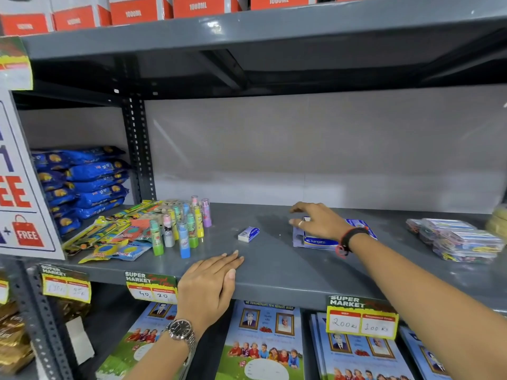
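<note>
My left hand [211,281] lies flat on the front edge of the grey metal shelf [274,272], fingers straight and together. My right hand [315,219] reaches deeper over the shelf and hovers just above a blue and white stapler pack [318,241], fingers spread and slightly bent, holding nothing that I can see. A small blue and white box [248,233] lies alone on the shelf between the two hands.
Upright coloured glue sticks [182,226] and flat yellow packets [109,237] fill the shelf's left side. Stacked small packs [455,239] lie at the right. Blue bags [82,182] sit beyond the upright post. Notebooks [260,344] lie on the shelf below. Price tags [151,289] hang along the edge.
</note>
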The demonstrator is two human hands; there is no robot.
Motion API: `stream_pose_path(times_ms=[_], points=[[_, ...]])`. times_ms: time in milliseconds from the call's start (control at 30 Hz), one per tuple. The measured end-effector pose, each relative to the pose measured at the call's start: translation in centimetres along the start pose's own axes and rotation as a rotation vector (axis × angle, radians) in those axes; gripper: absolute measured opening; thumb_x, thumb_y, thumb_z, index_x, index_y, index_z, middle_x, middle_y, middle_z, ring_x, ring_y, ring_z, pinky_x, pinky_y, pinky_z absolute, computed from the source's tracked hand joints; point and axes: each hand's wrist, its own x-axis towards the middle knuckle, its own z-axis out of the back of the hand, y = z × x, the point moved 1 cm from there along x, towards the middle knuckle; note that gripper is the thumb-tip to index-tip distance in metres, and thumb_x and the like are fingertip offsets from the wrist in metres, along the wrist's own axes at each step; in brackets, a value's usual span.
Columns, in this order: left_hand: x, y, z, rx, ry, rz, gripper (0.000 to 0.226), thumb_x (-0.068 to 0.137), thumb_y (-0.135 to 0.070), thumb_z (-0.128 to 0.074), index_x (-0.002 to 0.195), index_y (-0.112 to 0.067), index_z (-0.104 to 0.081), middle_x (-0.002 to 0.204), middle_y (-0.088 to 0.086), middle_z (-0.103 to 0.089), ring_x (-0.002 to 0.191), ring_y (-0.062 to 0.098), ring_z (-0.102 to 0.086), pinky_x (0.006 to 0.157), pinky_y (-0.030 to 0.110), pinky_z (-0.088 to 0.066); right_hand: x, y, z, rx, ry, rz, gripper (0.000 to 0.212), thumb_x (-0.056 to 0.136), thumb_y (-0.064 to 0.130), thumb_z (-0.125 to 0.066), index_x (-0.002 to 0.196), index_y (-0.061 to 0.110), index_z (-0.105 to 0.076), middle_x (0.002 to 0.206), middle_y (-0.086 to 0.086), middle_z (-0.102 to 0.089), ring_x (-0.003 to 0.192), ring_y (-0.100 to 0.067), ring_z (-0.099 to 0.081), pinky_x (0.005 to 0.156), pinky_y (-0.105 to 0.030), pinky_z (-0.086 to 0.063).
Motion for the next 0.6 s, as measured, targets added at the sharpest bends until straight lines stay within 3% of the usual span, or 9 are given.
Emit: stream_pose_path(times_ms=[167, 300, 400, 500, 600], points=[[0.0, -0.1, 0.1, 0.014, 0.008, 0.003, 0.038, 0.091, -0.027, -0.036, 0.104, -0.024, -0.072, 0.109, -0.009, -0.07, 0.099, 0.008, -0.065, 0.086, 0.022, -0.04, 1.4, 5.0, -3.3, -0.068, 0.123, 0.11, 0.053, 0.085, 0.052, -0.053, 0.125, 0.019, -0.053, 0.134, -0.004, -0.056, 0.125, -0.026, -0.049, 0.104, -0.042, -0.04], [0.0, -0.2, 0.1, 0.013, 0.016, 0.001, 0.038, 0.091, -0.027, -0.037, 0.104, -0.024, -0.072, 0.109, -0.009, -0.07, 0.099, 0.008, -0.065, 0.087, 0.022, -0.04, 2.0, 6.8, -5.1, -0.123, 0.106, 0.109, 0.065, 0.077, 0.064, -0.054, 0.122, 0.017, -0.054, 0.127, -0.006, -0.061, 0.116, -0.027, -0.055, 0.092, -0.041, -0.046], [0.0, 0.0, 0.2, 0.011, 0.024, -0.004, 0.037, 0.092, -0.028, -0.037, 0.105, -0.024, -0.072, 0.109, -0.009, -0.07, 0.098, 0.007, -0.065, 0.087, 0.021, -0.04, 2.3, 7.1, -5.6, -0.126, 0.067, 0.104, 0.062, 0.076, 0.063, -0.056, 0.113, 0.014, -0.057, 0.116, -0.009, -0.066, 0.105, -0.028, -0.06, 0.083, -0.04, -0.05], [-0.1, 0.1, 0.1, 0.009, 0.029, -0.008, 0.038, 0.092, -0.028, -0.036, 0.104, -0.024, -0.072, 0.109, -0.009, -0.07, 0.098, 0.007, -0.065, 0.087, 0.021, -0.039, 2.6, 7.0, -5.9, -0.086, 0.063, 0.096, 0.059, 0.076, 0.057, -0.061, 0.111, 0.01, -0.057, 0.113, -0.011, -0.066, 0.102, -0.029, -0.06, 0.086, -0.045, -0.053], [-0.1, 0.2, 0.0, 0.001, 0.029, -0.009, 0.04, 0.094, -0.029, -0.034, 0.104, -0.025, -0.072, 0.109, -0.009, -0.07, 0.099, 0.007, -0.065, 0.087, 0.021, -0.039, 2.8, 6.8, -6.2, 0.054, 0.069, 0.062, 0.058, 0.072, 0.046, -0.071, 0.113, 0.009, -0.053, 0.112, -0.01, -0.064, 0.096, -0.024, -0.06, 0.084, -0.038, -0.052]])
